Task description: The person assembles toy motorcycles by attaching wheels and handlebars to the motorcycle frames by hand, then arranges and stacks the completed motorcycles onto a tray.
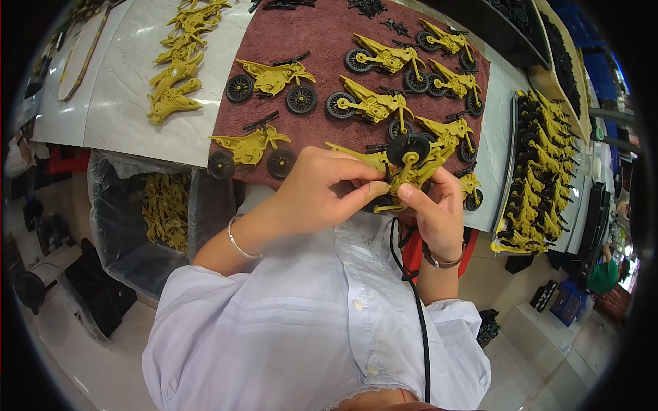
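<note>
Close to my body, at the table's near edge, I hold a yellow toy motorcycle (pixel 406 177) with a black wheel (pixel 408 149) pointing up. My right hand (pixel 439 209) is closed round its side, the thumb pressed on the yellow body. Thumb and forefinger of my left hand (pixel 329 188) pinch together at the toy's left side; any small part between them is hidden. Just beyond lie several yellow toy motorcycles with black wheels and handlebars, including one (pixel 373 101) straight ahead and one (pixel 250 147) to the left, all on a dark red towel (pixel 322 41).
Loose yellow motorcycle bodies (pixel 175 72) form a row on the white table (pixel 123 82) at left. A plastic-lined bin (pixel 123 226) below holds more yellow parts. At right, a tray (pixel 510 205) is packed with toy motorcycles. A black cord (pixel 419 308) hangs down my front.
</note>
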Motion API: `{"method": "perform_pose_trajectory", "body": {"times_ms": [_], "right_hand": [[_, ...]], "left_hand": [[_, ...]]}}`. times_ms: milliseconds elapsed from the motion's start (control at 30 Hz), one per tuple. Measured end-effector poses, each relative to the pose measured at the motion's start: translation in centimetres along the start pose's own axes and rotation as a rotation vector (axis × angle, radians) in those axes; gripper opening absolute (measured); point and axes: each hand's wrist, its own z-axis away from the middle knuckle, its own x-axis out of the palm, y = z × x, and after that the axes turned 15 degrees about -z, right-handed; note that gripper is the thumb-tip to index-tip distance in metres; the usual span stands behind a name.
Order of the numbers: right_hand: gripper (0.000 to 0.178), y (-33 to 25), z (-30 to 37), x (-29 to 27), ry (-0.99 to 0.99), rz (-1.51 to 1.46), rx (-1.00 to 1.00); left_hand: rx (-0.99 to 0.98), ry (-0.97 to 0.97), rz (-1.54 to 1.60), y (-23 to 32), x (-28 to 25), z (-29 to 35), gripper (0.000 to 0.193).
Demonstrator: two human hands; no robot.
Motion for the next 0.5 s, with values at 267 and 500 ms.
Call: {"method": "perform_pose_trajectory", "body": {"times_ms": [267,500], "right_hand": [[0.027,0.1,0.1,0.6,0.033,0.155,-0.071],[0.026,0.3,-0.4,0.5,0.068,0.184,-0.074]], "left_hand": [[-0.065,-0.010,0.085,-0.6,0.2,0.2,0.010],[-0.288,-0.148,0.327,-1.1,-0.1,0.1,0.010]]}}
